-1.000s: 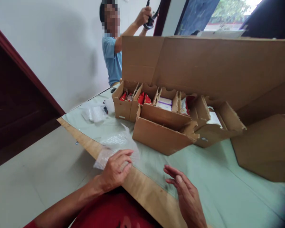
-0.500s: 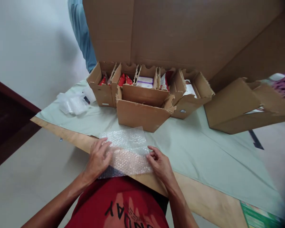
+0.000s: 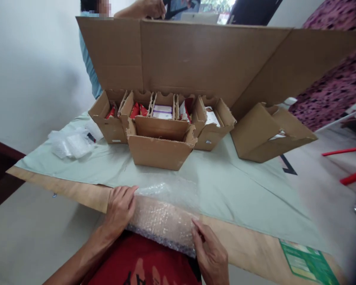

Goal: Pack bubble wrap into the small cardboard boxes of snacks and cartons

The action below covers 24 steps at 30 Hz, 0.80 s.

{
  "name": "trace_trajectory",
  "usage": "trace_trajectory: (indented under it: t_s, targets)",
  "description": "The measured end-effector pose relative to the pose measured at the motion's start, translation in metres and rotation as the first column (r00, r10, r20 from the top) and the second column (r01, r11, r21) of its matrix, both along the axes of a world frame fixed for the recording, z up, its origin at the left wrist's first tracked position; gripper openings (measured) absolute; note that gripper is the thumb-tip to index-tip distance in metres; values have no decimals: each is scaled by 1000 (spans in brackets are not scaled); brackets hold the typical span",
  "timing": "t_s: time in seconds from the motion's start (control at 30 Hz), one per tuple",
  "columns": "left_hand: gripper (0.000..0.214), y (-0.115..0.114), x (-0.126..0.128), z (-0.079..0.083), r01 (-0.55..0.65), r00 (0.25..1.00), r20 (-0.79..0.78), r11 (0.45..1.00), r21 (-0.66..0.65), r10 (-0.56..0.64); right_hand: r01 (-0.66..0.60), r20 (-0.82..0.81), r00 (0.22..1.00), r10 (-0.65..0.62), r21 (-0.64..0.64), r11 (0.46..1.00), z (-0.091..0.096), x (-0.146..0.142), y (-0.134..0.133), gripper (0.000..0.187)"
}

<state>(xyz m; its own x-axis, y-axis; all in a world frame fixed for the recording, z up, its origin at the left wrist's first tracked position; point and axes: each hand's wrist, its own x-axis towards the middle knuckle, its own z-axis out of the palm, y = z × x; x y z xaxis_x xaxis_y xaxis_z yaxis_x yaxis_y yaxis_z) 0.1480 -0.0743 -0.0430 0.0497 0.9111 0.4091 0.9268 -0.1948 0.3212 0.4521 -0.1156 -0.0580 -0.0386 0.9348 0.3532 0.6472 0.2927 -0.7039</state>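
A clear sheet of bubble wrap lies across the table's front edge, its near side hanging over toward my red shirt. My left hand has hold of its left edge, fingers close together near the top. At the right edge, my right hand pinches the wrap between thumb and fingertips. Just beyond the sheet stands a cardboard bin, its inside mostly hidden by the front wall.
Behind it, a row of cardboard bins holds red packets, purple-and-white boxes and other packs. A tall cardboard panel rises at the back. More clear plastic lies left; another cardboard bin stands right. A person's arm shows behind the panel.
The bubble wrap has come nearer my body, with its near edge tilted down on the right. My right hand has moved lower. The view has lifted, showing more behind the panel.
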Motion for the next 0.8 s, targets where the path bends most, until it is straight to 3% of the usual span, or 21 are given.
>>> trace_trajectory:
  t_s: [0.13,0.27,0.4,0.53,0.6,0.67,0.73,0.8]
  targets:
    - [34,14,5,14,7,995,-100,994,-106,-18,166,130,979,-160,-42,985,-3,15,-3,31]
    - [37,7,11,18,91,995,-39,993,-69,-94,272,248,925,-290,104,957,1,31,-2,34]
    - [39,8,33,14,286,958,17,956,-61,-285,74,346,932,-107,106,992,10,2,18,36]
    - [44,21,39,0,434,893,-6,864,-254,-450,-179,483,859,172,-32,983,4,-28,54,41]
    - [46,21,27,-6,414,901,0,860,-299,-434,-153,533,831,162,-62,986,-2,-15,62,40]
    - [47,14,9,-9,365,927,15,889,-277,-375,-29,556,831,36,-21,999,-6,14,56,38]
    - [45,5,-7,-6,344,938,36,910,-230,-346,46,541,839,-63,45,998,-3,47,39,37]
    - [45,-3,-13,-1,379,925,64,904,-199,-374,-6,515,857,-31,69,998,5,67,17,42]
